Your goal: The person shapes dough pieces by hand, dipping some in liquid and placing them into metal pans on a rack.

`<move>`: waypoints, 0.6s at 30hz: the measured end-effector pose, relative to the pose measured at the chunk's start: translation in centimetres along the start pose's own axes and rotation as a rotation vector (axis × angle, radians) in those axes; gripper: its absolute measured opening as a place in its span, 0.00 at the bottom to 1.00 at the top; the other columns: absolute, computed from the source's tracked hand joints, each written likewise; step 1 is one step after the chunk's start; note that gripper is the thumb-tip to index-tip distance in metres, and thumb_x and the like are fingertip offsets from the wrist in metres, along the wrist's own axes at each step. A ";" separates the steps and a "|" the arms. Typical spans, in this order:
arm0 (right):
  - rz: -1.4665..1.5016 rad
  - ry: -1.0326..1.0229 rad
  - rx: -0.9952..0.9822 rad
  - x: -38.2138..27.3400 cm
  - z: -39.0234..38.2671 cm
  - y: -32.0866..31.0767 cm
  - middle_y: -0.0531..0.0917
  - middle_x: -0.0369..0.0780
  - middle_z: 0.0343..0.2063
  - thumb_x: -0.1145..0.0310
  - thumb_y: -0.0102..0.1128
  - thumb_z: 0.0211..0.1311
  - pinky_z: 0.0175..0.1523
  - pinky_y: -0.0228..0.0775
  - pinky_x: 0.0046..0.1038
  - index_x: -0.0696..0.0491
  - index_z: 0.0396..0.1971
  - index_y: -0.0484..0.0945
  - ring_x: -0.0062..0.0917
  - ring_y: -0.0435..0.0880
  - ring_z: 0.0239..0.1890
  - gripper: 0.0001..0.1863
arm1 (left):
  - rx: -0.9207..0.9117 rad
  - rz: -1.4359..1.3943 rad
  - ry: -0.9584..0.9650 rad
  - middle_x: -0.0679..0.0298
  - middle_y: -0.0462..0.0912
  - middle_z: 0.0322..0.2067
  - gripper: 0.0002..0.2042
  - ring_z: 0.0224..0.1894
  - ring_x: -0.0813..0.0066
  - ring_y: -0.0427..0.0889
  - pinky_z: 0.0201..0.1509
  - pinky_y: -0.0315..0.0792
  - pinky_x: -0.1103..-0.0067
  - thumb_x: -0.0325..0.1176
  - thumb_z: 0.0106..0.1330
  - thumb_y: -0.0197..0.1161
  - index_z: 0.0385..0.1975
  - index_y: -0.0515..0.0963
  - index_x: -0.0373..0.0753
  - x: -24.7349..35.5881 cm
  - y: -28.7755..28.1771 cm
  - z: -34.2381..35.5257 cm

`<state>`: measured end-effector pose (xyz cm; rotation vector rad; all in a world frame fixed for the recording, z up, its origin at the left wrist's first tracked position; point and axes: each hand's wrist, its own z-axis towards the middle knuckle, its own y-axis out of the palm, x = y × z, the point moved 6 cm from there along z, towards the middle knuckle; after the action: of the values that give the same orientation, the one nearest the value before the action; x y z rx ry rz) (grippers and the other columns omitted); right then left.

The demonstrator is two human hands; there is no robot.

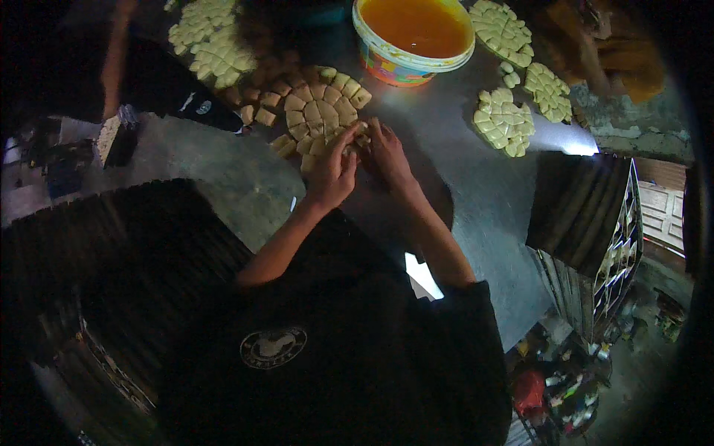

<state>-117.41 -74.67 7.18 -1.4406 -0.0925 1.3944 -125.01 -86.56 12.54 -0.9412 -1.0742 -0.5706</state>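
Currently: both hands at small dough piece, edge of near dough cluster

Small dough piece [362,129] sits between the fingertips, at the right edge of the near dough cluster [321,117], on the metal tabletop [487,238]. Left hand [336,169]: fingers bent, part closed, tips close to the piece. Right hand [387,154]: fingers curled inward, tips facing the left's. Fingers hide the contact; cannot tell which hand grips the piece, or how firmly.

Near cluster: tan blocks laid close together in a rounded patch. Loose dough blocks [265,117] lie left of it, some in shadow. Farther up-left, a paler dough cluster [223,59]. Just beyond the near cluster, to its right: round bucket [378,65], colourful side, white rim, orange liquid [416,28] inside. Right of the bucket, three pale dough clusters [504,123], well apart from the hands.

Margins: orange-brown cloth [643,70] top right; black shirt [357,364] with round emblem on the wearer; white panelled door [660,215] far right; red object [529,392] in clutter, lower right.
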 end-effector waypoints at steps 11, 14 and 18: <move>1.078 0.559 -0.069 -1.9 -13.7 -16.8 0.82 0.40 0.43 0.74 0.59 0.65 0.53 0.76 0.28 0.61 0.51 0.77 0.25 0.81 0.45 0.16 | 0.011 0.121 0.096 0.58 0.78 0.50 0.13 0.50 0.61 0.78 0.56 0.70 0.69 0.29 0.68 0.58 0.52 0.74 0.38 7.1 5.4 -5.0; 1.173 0.420 0.157 -4.1 -16.7 -19.3 0.81 0.39 0.43 0.77 0.62 0.62 0.54 0.77 0.29 0.61 0.51 0.77 0.24 0.80 0.47 0.17 | -0.022 -0.222 0.083 0.60 0.80 0.41 0.10 0.43 0.68 0.80 0.48 0.73 0.76 0.28 0.68 0.60 0.48 0.76 0.37 13.1 8.1 -7.6; 0.821 0.231 0.335 -8.5 -17.8 -22.7 0.81 0.41 0.43 0.80 0.66 0.58 0.54 0.75 0.30 0.58 0.41 0.81 0.25 0.80 0.48 0.11 | 0.050 -0.268 0.310 0.60 0.79 0.35 0.11 0.36 0.70 0.80 0.41 0.73 0.80 0.22 0.66 0.61 0.48 0.75 0.35 18.4 9.2 -9.2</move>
<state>-93.50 -81.66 23.92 -1.3896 0.9308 1.7528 -106.14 -89.08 24.55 -0.6423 -0.9336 -0.8764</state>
